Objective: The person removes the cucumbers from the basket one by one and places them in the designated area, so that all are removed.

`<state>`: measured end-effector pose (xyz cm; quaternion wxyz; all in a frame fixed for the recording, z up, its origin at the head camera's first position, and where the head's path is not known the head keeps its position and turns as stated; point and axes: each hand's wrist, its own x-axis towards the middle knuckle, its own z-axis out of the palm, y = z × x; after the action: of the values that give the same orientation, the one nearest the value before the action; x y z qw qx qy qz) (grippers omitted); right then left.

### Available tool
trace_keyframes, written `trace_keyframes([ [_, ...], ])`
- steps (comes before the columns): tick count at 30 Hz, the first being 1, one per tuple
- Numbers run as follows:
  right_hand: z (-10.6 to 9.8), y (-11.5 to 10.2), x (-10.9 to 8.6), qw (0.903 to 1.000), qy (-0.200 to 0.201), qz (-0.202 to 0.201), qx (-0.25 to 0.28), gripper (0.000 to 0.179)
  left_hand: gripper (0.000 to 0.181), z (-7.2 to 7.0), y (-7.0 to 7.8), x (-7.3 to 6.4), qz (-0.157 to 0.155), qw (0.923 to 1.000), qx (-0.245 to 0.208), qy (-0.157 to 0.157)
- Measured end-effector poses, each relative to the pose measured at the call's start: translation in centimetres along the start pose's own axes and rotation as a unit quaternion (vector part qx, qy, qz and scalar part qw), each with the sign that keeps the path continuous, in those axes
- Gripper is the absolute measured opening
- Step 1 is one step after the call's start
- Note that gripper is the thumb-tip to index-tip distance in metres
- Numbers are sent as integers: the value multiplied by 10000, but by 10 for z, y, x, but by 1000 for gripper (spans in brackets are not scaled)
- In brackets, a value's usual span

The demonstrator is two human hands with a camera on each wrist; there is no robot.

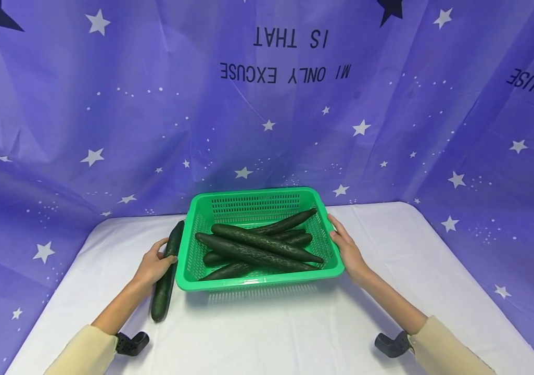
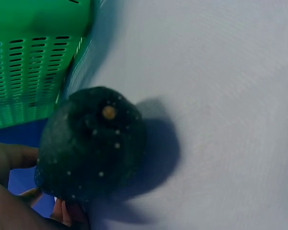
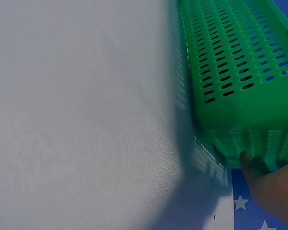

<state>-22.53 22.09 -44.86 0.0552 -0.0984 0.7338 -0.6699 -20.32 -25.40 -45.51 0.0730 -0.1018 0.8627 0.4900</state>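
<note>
My left hand (image 1: 153, 266) grips a long dark green cucumber (image 1: 163, 297) lying along the left side of the green plastic basket (image 1: 259, 282). The thumb crosses over the cucumber, its tip close to the basket's rim. In the left wrist view, the cucumber's rounded end (image 2: 93, 148) hides part of the fingers (image 2: 24, 157). Several more cucumbers (image 1: 257, 242) lie crosswise inside the basket. On the opposite side, my right hand (image 1: 348, 252) touches the basket's outer end wall with extended fingers; the right wrist view shows fingertips against the slotted wall (image 3: 225, 139).
A white cloth (image 1: 267, 333) covers the table under the basket. Behind and at both sides hangs a purple curtain (image 1: 295, 146) with stars and lettering. A black device (image 1: 132, 344) sits at the left wrist, a similar one (image 1: 391, 345) at the right.
</note>
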Motion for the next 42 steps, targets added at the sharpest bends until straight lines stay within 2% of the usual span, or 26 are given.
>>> trace_keyframes([
  [6,1,-1,0,10000,35,35,-41,54,75,-9,4,-1,-69,9998,-203,-25],
  [10,1,-1,0,10000,27,49,-33,55,70,-21,15,-2,105,9991,-391,124],
  [16,0,-3,0,10000,18,24,-60,55,60,-38,46,-7,791,9946,-592,318],
  [21,1,-2,1,9999,23,29,-102,55,54,-42,78,-13,1554,9866,-433,253],
  [26,0,-1,0,9998,56,92,-168,55,47,-32,115,-18,2243,9738,-58,-367],
  [32,0,-1,0,9998,55,113,-127,55,43,-3,148,-10,2765,9511,558,-1261],
  [36,-1,-1,0,9999,48,112,-50,56,41,17,163,1,2825,9358,843,-1933],
  [42,-1,-1,-1,9999,49,63,-61,55,38,42,175,22,2458,9098,1232,-3110],
])
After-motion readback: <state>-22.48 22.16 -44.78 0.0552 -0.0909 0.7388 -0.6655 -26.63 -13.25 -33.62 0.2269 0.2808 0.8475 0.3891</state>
